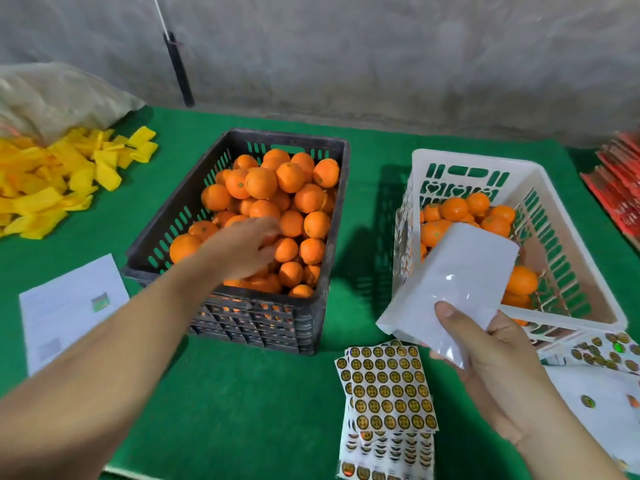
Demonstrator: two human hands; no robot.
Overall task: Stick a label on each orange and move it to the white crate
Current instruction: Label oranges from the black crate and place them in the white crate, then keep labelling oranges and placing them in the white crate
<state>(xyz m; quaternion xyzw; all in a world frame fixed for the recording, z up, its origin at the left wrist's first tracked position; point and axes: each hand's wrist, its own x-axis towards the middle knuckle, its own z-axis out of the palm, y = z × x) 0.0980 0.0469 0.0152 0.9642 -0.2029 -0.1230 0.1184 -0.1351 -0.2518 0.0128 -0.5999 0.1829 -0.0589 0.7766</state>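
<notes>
From the head view, my left hand (246, 247) reaches forward over the black crate (173, 216), palm down, fingers loosely spread and resting on top of the oranges (273, 188) heaped there; it is blurred, and I cannot tell whether the fingers have closed on a fruit. My left forearm runs from the lower left corner up to it.

My right hand (485, 355) is nearer to me, and it grips a blank white sheet (453, 282) with the thumb pressed on its glossy face and the fingers curled behind. The sheet tilts up and away from that hand, its far end hanging over the near left corner of the white crate (571, 265).

Just left of my right hand, flat on the green worktop (225, 410), lies a stack of sticker sheets (388, 389): rows of small round gold-and-black labels, their print too small to read. More labels (604, 348) lie just beyond my right wrist, beside the white crate.

The oranges are bright, round and dimpled. Past my right hand, several lie inside the white crate (453, 207). Left of my left forearm a white paper (69, 306) lies flat, and farther left is a heap of yellow strips (52, 188).
</notes>
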